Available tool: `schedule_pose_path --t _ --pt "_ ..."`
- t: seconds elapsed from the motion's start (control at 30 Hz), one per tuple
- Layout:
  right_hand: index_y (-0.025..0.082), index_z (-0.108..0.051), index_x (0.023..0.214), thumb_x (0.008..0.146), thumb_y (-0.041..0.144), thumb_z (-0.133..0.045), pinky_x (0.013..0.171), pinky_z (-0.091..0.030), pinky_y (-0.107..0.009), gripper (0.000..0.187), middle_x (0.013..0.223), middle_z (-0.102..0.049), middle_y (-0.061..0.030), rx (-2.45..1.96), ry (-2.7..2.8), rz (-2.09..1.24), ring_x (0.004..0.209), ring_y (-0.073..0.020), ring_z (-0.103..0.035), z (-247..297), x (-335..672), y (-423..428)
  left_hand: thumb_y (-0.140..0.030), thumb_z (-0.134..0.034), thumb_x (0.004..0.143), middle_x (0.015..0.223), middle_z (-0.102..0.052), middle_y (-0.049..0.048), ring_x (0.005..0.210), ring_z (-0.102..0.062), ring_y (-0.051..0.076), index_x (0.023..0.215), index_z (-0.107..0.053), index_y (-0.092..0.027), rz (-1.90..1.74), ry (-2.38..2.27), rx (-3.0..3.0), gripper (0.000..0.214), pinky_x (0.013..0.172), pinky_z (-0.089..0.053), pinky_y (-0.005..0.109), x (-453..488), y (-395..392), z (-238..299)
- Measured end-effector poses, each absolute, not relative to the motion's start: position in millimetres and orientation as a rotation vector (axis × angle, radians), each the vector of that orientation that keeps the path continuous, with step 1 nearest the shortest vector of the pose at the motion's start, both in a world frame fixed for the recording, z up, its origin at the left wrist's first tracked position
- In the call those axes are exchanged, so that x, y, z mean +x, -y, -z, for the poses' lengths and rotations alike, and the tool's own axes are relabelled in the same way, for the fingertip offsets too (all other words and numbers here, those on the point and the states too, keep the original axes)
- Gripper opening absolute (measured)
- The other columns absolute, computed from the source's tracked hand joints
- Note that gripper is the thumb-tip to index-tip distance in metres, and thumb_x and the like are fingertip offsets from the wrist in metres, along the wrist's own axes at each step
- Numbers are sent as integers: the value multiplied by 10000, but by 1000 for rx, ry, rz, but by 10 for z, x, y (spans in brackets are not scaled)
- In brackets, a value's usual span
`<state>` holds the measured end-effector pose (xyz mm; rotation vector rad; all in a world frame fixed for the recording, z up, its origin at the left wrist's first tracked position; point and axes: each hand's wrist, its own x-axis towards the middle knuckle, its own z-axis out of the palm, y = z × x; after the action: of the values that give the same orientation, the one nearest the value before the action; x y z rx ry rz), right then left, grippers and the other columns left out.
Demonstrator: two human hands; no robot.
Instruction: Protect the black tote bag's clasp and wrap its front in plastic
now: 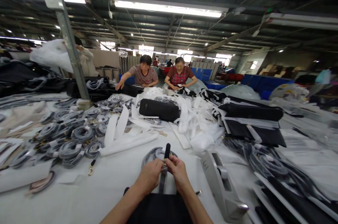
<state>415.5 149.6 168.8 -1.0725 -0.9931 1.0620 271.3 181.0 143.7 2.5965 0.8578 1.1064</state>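
My left hand [150, 175] and my right hand [177, 171] meet at the table's near edge, both pinched on a black strap [167, 151] whose end sticks up between the fingers. A small gold clasp shows where the fingertips meet. The strap runs down to a black bag [158, 208] lying under my wrists. Behind the hands a coiled grey strap [153, 154] rests on the white table [105, 181].
Several coiled grey straps [76, 134] are heaped at the left, white paper wraps [126, 139] in the middle, a black bag [159, 109] beyond. A tape dispenser [221, 185] stands at the right, with black bags [250, 118] stacked behind. Two people sit across the table.
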Motion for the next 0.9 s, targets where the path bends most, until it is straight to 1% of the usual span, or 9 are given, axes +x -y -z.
schedule_pose_path --t 0.13,0.23,0.3,0.4,0.47,0.6,0.67,0.77,0.9 --pt "156 -681 866 634 480 -749 683 -484 -312 404 787 -690 -47 -1090 1064 -942 700 -191 -606 -1703 4173 -1502 -105 -333 867 837 -570 80 746 -506 216 874 -513 -174 -1051 -818 2727 193 683 -383 362 2680 -1899 -1475" --pt "172 -678 887 687 449 -712 782 -467 -327 343 835 -694 -46 -1096 1143 -860 807 -215 -607 -1790 4172 -1490 -106 -337 868 838 -551 69 768 -490 215 855 -500 -181 -1049 -775 2712 181 707 -373 364 2646 -1963 -1597" --pt "177 -683 894 721 423 -686 798 -458 -329 301 847 -695 -47 -1108 1207 -825 831 -222 -603 -1864 4168 -1491 -110 -339 868 833 -539 61 774 -481 215 842 -489 -189 -1048 -763 2676 171 713 -373 361 2632 -2005 -1684" --pt "180 -700 864 729 385 -674 759 -452 -316 247 819 -694 -41 -1149 1286 -781 792 -216 -596 -1952 4167 -1542 -115 -322 870 824 -521 46 761 -477 202 838 -462 -198 -1065 -783 2564 166 713 -383 348 2633 -2054 -1777" --pt "177 -707 817 724 365 -662 697 -442 -297 215 746 -681 -25 -1182 1313 -766 720 -196 -578 -1982 4173 -1601 -133 -324 872 814 -513 33 759 -486 193 827 -443 -207 -1074 -784 2473 147 714 -395 334 2648 -2065 -1802" --pt "154 -697 721 726 363 -629 557 -371 -247 220 593 -601 13 -1218 1356 -799 564 -131 -486 -1993 4186 -1692 -197 -333 879 746 -499 2 709 -503 174 796 -414 -219 -1114 -812 2257 118 685 -407 308 2680 -2060 -1783" --pt "152 -686 679 734 364 -618 542 -347 -237 229 576 -580 20 -1228 1367 -803 547 -116 -457 -1984 4180 -1699 -234 -328 888 696 -497 -14 657 -504 165 787 -406 -222 -1149 -849 2129 128 654 -407 298 2694 -2066 -1763" --pt "160 -685 642 710 321 -631 558 -348 -237 183 596 -590 17 -1234 1377 -799 571 -117 -461 -1945 4155 -1677 -306 -309 912 655 -508 -25 627 -524 156 792 -405 -223 -1196 -883 1949 175 644 -421 289 2716 -2092 -1738" --pt "162 -698 680 722 336 -612 499 -309 -235 198 532 -527 33 -1247 1318 -792 502 -101 -389 -1866 4144 -1641 -390 -339 911 736 -552 -9 679 -565 150 848 -450 -207 -1179 -887 1787 223 683 -448 290 2721 -2092 -1641"
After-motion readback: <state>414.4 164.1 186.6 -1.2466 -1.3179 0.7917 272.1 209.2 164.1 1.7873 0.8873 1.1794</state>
